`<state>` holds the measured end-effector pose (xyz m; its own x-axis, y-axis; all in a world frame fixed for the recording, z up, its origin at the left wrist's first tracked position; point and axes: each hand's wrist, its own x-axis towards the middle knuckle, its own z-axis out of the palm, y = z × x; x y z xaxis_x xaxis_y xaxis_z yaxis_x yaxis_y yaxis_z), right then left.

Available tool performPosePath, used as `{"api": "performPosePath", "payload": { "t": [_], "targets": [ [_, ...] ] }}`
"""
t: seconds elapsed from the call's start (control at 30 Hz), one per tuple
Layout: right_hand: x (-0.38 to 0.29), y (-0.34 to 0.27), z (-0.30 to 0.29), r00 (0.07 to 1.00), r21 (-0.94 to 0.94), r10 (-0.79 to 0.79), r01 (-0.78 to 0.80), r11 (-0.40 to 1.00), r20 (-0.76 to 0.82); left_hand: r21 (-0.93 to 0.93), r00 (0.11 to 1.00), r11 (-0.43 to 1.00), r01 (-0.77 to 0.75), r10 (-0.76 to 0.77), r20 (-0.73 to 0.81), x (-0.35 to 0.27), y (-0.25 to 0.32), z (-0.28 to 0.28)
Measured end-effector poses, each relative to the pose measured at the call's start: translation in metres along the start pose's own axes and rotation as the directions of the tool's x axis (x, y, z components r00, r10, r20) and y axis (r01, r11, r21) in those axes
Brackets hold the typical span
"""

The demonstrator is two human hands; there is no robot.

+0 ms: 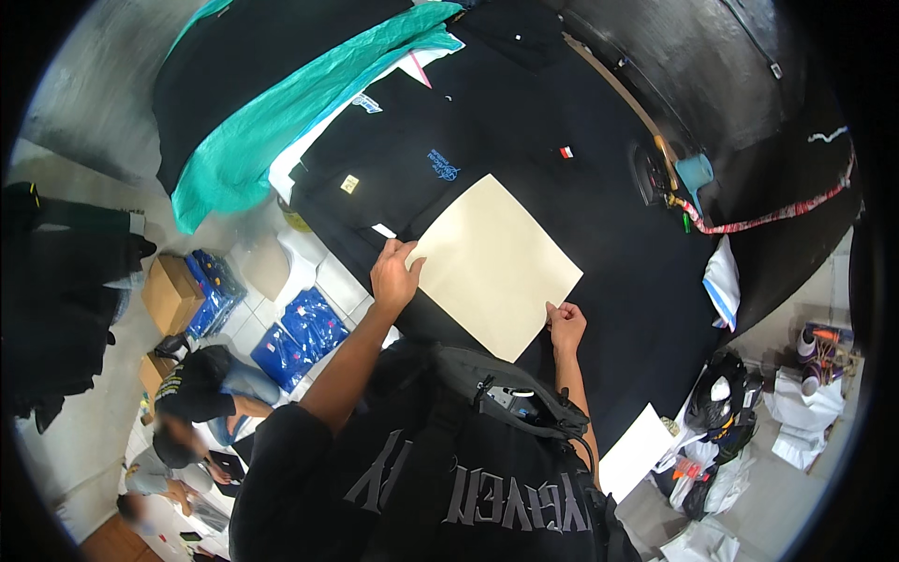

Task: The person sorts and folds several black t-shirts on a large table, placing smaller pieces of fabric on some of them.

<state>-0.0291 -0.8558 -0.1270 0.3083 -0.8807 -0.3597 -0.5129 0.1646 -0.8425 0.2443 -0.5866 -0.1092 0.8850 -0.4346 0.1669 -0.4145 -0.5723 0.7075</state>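
Note:
A square cream-coloured sheet (495, 263), paper or thin board, lies turned cornerwise over the black cloth-covered table (632, 316) before me. My left hand (395, 277) holds its left edge, thumb spread over the top side. Near the right corner, my right hand (566, 327) pinches the lower right edge between thumb and bent fingers. Just above my left hand a small white slip (383, 230) rests on the black cloth. Beyond the sheet's upper left edge is a blue print (444, 166) with lettering.
A green tarpaulin (281, 126) borders the table's far left. Rightward are a blue dipper (694, 172), a wrapped hose (779, 213) and a white sheet (635, 449). Blue bagged garments (302, 337) and a cardboard box (171, 295) lie on the floor. Two people sit at lower left.

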Motion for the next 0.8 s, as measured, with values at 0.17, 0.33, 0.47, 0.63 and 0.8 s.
{"api": "performPosePath", "payload": {
  "t": [0.17,0.33,0.47,0.63,0.8],
  "targets": [
    [-0.005,-0.011,0.002,1.0,0.013,0.006,-0.006,1.0,0.0,-0.091,0.998,0.995,-0.042,0.037,-0.054,0.001,-0.009,0.0],
    [-0.033,-0.025,0.004,0.94,-0.447,-0.335,0.271,0.853,-0.069,-0.202,0.994,0.976,0.08,-0.095,-0.061,-0.013,-0.025,-0.024],
    [-0.046,-0.01,0.018,0.944,-0.474,-0.33,0.286,0.833,-0.011,-0.248,0.991,0.96,0.131,-0.126,0.038,-0.04,-0.056,-0.032],
    [-0.045,0.0,0.021,0.94,-0.474,-0.339,0.284,0.833,-0.031,-0.328,0.995,0.942,0.071,-0.088,-0.037,-0.031,-0.048,-0.025],
    [-0.05,0.001,0.019,0.959,-0.485,-0.251,0.159,0.86,-0.13,-0.42,0.993,0.901,0.107,-0.116,0.006,-0.014,-0.044,0.002]
  ]
}}
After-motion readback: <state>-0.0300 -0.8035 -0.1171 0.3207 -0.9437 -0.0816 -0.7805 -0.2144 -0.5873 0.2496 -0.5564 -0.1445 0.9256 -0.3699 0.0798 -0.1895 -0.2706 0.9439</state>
